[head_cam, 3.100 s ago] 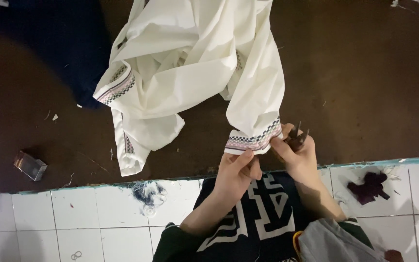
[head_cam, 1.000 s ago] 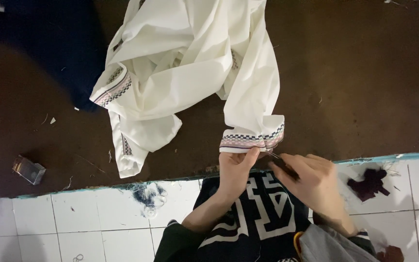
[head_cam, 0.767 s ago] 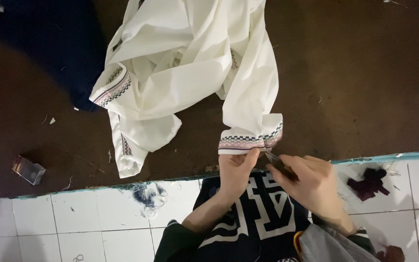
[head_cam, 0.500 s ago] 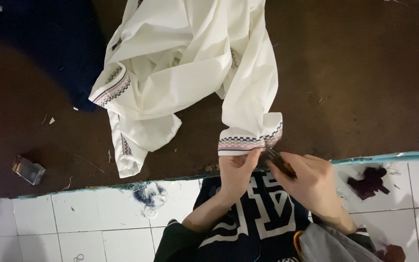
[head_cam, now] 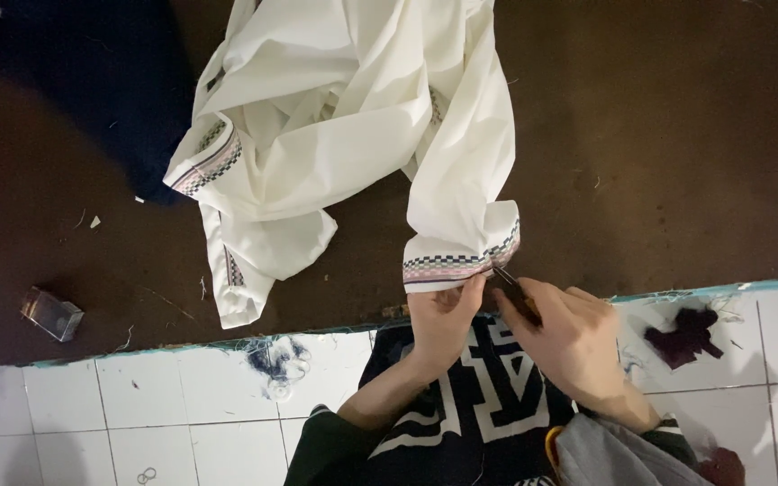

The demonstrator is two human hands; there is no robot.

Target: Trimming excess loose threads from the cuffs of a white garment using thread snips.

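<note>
**Head view: both hands close in on the patterned cuff**

Looking straight down, a white garment (head_cam: 353, 117) lies crumpled on the dark brown table (head_cam: 677, 153), one sleeve trailing toward the person. The cuff (head_cam: 459, 261), banded with a checkered trim, sits at the near edge of the table, right above the hands. Its long axis runs left to right, tilted up slightly at the right end.

The left hand (head_cam: 443, 315) comes up from below and pinches the cuff's lower hem, fingers closed on the fabric. The right hand (head_cam: 569, 337) sits just beside it, curled around a small dark tool (head_cam: 517, 292), likely snips or a thread cutter, whose tip points up and left to meet the hem at the cuff's right corner. So the left hand is on the cloth, the right reaches it only through the tool.

Off to the left, a small clear box (head_cam: 50, 313) rests well apart; thread scraps (head_cam: 276, 358) litter the white tiled ledge (head_cam: 137, 414).
</note>
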